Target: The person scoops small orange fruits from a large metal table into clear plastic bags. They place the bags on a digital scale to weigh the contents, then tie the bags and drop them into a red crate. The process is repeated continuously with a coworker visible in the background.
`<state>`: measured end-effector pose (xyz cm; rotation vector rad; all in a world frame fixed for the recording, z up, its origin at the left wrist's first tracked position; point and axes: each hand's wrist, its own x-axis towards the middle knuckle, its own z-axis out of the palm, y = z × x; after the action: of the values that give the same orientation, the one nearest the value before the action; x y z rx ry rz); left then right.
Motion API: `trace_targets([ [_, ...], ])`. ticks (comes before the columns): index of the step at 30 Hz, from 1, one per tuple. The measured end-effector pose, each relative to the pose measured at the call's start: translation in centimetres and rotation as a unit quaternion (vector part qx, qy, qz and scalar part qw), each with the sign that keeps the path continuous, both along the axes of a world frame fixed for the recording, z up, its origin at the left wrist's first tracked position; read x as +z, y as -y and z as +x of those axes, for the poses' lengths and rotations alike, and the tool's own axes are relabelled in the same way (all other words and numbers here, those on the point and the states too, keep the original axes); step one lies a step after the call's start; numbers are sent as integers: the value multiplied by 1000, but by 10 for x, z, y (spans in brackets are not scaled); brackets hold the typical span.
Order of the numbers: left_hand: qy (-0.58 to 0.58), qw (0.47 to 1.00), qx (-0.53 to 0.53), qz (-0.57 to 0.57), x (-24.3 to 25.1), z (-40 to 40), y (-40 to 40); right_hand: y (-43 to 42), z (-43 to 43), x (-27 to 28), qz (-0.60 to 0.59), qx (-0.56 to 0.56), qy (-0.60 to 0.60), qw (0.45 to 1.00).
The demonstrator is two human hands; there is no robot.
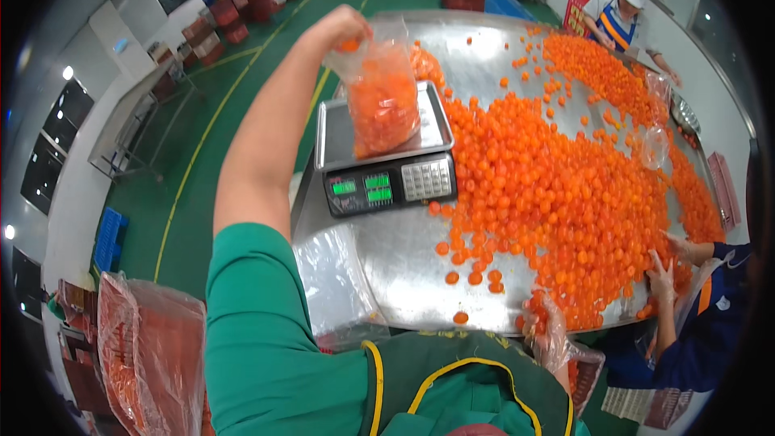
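Note:
My left hand (346,27) grips the top of a clear plastic bag (384,100) filled with small round orange fruits. The bag rests on the steel tray of a digital scale (390,184) with lit green displays. Behind it, another filled bag (427,65) lies on the steel table (399,278). My right hand (545,318), in a clear plastic glove, holds some orange fruits at the near table edge, beside a large heap of orange fruits (557,194). Flat clear plastic bags (333,272) lie in front of the scale.
A co-worker's gloved hands (663,278) touch the heap at the right. Another co-worker (620,12) stands across the table by a second heap (599,69). A plastic-lined red crate (151,351) stands at the lower left. A metal bowl (684,114) sits near the far right edge.

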<state>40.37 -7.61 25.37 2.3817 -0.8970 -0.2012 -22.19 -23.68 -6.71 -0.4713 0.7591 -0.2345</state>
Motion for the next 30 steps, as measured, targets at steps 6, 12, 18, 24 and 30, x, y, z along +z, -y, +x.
trace_targets([
  [6, 139, 939, -95, -301, 29, -126, -24, -9, 2, 23, -7, 25, -14, 1000],
  [12, 149, 905, -166, -363, -8, -200, -125, -7, 20, 33, -51, 49, -56, 996],
  [18, -26, 947, -35, -318, -121, -223, -217, -6, 79, 62, -198, 190, -95, 957],
  [24, -164, 932, 118, -300, -210, -268, -284, -19, 156, 118, -251, 312, -85, 912],
  [30, -195, 914, 220, -278, -259, -317, -327, -32, 191, 110, -469, 508, -218, 689],
])
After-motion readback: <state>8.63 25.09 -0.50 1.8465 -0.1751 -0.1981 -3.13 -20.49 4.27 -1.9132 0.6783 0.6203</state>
